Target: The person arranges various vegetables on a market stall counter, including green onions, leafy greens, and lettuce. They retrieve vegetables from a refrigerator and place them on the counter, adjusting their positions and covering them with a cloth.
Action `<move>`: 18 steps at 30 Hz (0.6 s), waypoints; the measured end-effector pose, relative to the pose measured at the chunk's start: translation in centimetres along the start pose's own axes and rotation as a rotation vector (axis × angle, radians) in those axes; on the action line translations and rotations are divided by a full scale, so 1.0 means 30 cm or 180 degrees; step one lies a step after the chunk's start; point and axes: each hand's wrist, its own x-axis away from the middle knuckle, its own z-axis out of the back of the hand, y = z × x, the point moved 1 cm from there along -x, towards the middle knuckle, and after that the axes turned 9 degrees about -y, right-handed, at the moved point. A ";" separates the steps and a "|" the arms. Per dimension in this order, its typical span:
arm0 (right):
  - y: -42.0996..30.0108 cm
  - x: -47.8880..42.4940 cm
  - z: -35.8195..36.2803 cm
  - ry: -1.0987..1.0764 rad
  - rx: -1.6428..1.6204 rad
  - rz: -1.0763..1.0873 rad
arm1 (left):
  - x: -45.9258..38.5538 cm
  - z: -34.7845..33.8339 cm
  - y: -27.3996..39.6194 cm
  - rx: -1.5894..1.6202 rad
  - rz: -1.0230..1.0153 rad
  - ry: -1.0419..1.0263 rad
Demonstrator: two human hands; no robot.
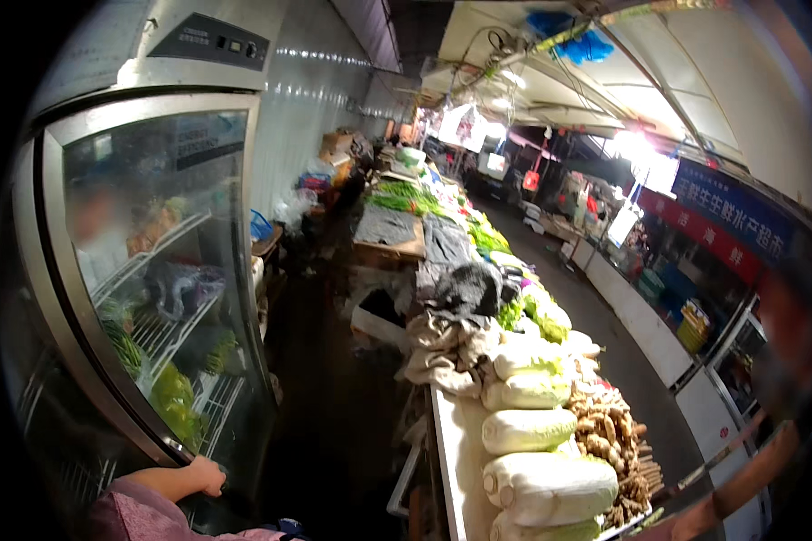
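At the lower left my left hand (206, 476), in a pink sleeve, has its fingers curled round the lower handle (178, 448) of a refrigerator's glass door (252, 203). Part of the grip is hidden by the hand itself. Behind the glass, wire shelves (155, 253) hold bagged produce, with a bundle of long green vegetables (123, 348) and a yellow-green bag (174, 402) low down. My right hand is out of view; some pink cloth shows at the bottom edge.
A stall counter (457, 453) runs along the right, bearing Chinese cabbages (558, 487), ginger-like roots (605, 426), cloth sacking (446, 345) and leafy greens (406, 196). Between it and the refrigerator lies a dark aisle (325, 406). A blurred person (792, 331) is at the far right.
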 end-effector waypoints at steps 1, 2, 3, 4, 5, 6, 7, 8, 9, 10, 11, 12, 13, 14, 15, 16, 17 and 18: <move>-0.081 0.018 0.055 0.0145 -0.0274 0.0228 | 0.002 0.001 0.005 0.0079 -0.0007 -0.0006; -0.150 0.045 0.107 0.0230 -0.0457 0.0423 | -0.044 -0.012 0.007 0.0170 -0.0008 -0.0072; -0.246 0.059 0.147 0.0254 -0.0659 0.0701 | -0.033 -0.035 -0.016 0.0244 0.0069 -0.0219; -0.328 0.083 0.181 0.0253 -0.0855 0.0967 | -0.004 -0.037 -0.036 0.0345 0.0168 -0.0280; -0.387 0.113 0.216 0.0264 -0.1012 0.1148 | 0.001 -0.023 -0.026 0.0406 0.0185 -0.0333; -0.441 0.145 0.257 0.0293 -0.1177 0.1306 | 0.011 -0.018 -0.010 0.0358 0.0262 -0.0166; -0.491 0.173 0.289 0.0278 -0.1319 0.1418 | 0.007 0.002 0.004 0.0309 0.0323 0.0044; -0.544 0.201 0.315 0.0254 -0.1431 0.1514 | 0.007 0.023 0.018 0.0214 0.0171 0.0251; -0.595 0.229 0.341 0.0207 -0.1531 0.1613 | -0.004 0.010 0.022 -0.0120 -0.0135 0.0142; -0.643 0.258 0.364 0.0130 -0.1618 0.1692 | -0.022 -0.012 0.025 -0.0446 -0.0435 0.0044; -0.689 0.281 0.385 0.0064 -0.1683 0.1754 | -0.051 -0.030 0.028 -0.0772 -0.0738 -0.0027; -0.733 0.308 0.409 -0.0014 -0.1751 0.1796 | -0.057 -0.061 0.032 -0.0984 -0.1120 -0.0254; -0.775 0.337 0.429 -0.0093 -0.1807 0.1820 | -0.091 -0.115 0.024 -0.1059 -0.1315 -0.0784; -0.817 0.364 0.446 -0.0198 -0.1864 0.1818 | -0.169 -0.186 0.021 -0.1666 -0.1423 -0.1504; -0.872 0.383 0.462 -0.0313 -0.1929 0.1871 | -0.235 -0.344 -0.036 -0.1278 -0.1692 -0.1045; -0.923 0.409 0.481 -0.0405 -0.1973 0.1867 | -0.280 -0.402 -0.051 -0.0977 -0.1690 -0.1261; -0.984 0.432 0.498 -0.0523 -0.2022 0.1900 | -0.316 -0.404 -0.061 -0.0571 -0.1538 -0.1567; -1.048 0.450 0.515 -0.0676 -0.2103 0.1930 | -0.340 -0.376 -0.081 -0.0185 -0.1309 -0.1810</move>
